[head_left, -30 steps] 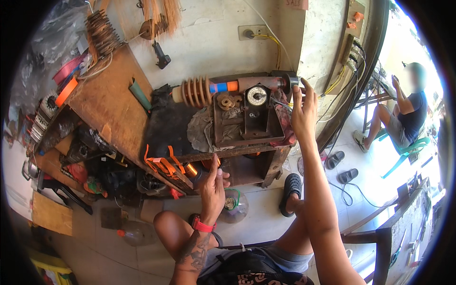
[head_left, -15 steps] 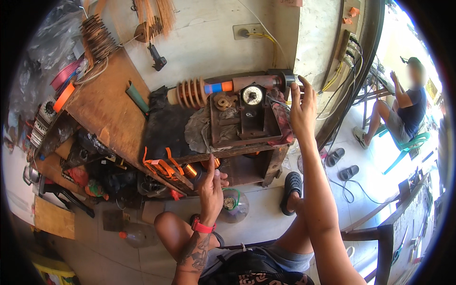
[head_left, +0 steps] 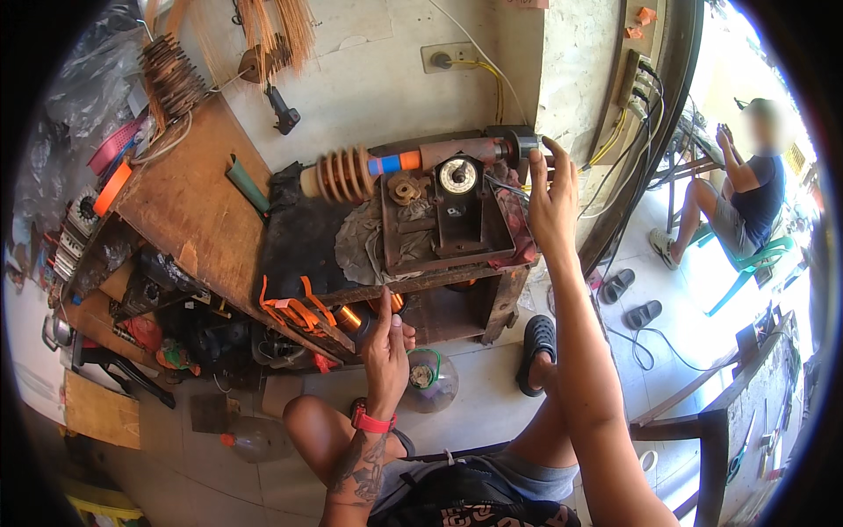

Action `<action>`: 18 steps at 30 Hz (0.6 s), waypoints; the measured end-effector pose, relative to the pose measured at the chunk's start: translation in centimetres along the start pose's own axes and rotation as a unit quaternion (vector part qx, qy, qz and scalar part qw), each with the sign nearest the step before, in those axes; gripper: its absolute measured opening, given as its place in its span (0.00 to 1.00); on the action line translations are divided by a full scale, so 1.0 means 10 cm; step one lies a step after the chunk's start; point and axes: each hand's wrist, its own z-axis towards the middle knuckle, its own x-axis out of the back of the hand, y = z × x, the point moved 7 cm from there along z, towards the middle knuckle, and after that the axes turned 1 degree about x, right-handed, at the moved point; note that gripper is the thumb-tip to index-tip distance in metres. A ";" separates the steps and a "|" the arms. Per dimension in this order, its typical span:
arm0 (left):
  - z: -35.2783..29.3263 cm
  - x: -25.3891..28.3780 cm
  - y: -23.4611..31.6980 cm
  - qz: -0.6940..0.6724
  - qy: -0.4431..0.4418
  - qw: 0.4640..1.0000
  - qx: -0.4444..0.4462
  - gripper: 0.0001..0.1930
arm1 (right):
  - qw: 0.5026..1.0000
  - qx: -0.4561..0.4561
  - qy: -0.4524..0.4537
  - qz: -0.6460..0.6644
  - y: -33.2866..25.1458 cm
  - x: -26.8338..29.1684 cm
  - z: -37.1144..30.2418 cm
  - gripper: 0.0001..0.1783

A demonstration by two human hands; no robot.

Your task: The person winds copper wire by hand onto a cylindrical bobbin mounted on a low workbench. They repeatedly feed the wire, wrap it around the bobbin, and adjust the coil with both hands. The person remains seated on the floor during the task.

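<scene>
A hand-turned winding machine [head_left: 452, 230] with a rusty frame and a round white dial [head_left: 458, 176] sits on the bench. Its shaft carries a ribbed brown former [head_left: 345, 174] at the left, next to blue and orange bands. My right hand [head_left: 553, 211] reaches to the shaft's right end, its fingers against the black knob [head_left: 525, 144]. Below the bench's front edge is my left hand [head_left: 386, 364], index finger pointing up and thumb pressed beside it. Anything between them is too fine to make out. Copper wire spools [head_left: 349, 318] lie just beyond it on the lower shelf.
Orange strips [head_left: 303, 309] hang at the bench's left, beside a wooden board [head_left: 198, 189]. A large clear bottle [head_left: 432, 386] stands on the floor between my legs. At the right are a seated person [head_left: 751, 189], loose cables, sandals [head_left: 632, 299] and a tool table [head_left: 760, 422].
The whole view has shifted slightly. My right hand's fingers have changed position a little at the black knob. My left hand keeps nearly the same pose.
</scene>
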 end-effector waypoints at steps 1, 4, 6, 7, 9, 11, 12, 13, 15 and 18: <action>0.00 0.00 0.00 0.003 -0.001 1.000 0.002 0.27 | 1.000 0.002 0.002 -0.001 -0.01 0.00 0.00 0.28; 0.00 0.01 0.00 0.010 -0.002 1.000 0.004 0.27 | 1.000 -0.007 -0.001 -0.001 0.00 0.00 0.00 0.28; 0.00 0.01 0.01 0.011 0.000 1.000 0.002 0.27 | 1.000 -0.005 0.001 0.002 -0.01 0.01 0.00 0.28; 0.00 0.01 0.01 0.014 0.000 1.000 0.004 0.27 | 1.000 -0.004 0.002 0.004 -0.01 0.01 0.00 0.28; 0.00 0.01 0.02 0.020 0.000 1.000 0.007 0.27 | 1.000 -0.003 0.002 0.004 0.00 0.01 0.00 0.27; -0.01 0.02 0.03 0.017 0.000 1.000 0.003 0.27 | 1.000 -0.002 0.002 0.002 0.00 0.00 0.00 0.27; -0.01 0.02 0.03 0.015 0.000 1.000 0.002 0.27 | 1.000 -0.001 0.002 0.001 0.00 0.00 0.00 0.27; -0.01 0.02 0.02 0.018 -0.002 1.000 0.008 0.27 | 1.000 -0.001 0.002 -0.001 0.00 0.00 0.00 0.27; -0.01 0.02 0.00 0.025 -0.006 0.999 0.019 0.27 | 1.000 0.002 0.003 -0.004 0.00 0.00 0.00 0.27; 0.01 0.03 0.05 0.015 0.012 0.999 -0.034 0.28 | 1.000 -0.002 -0.002 -0.006 0.01 -0.01 0.01 0.27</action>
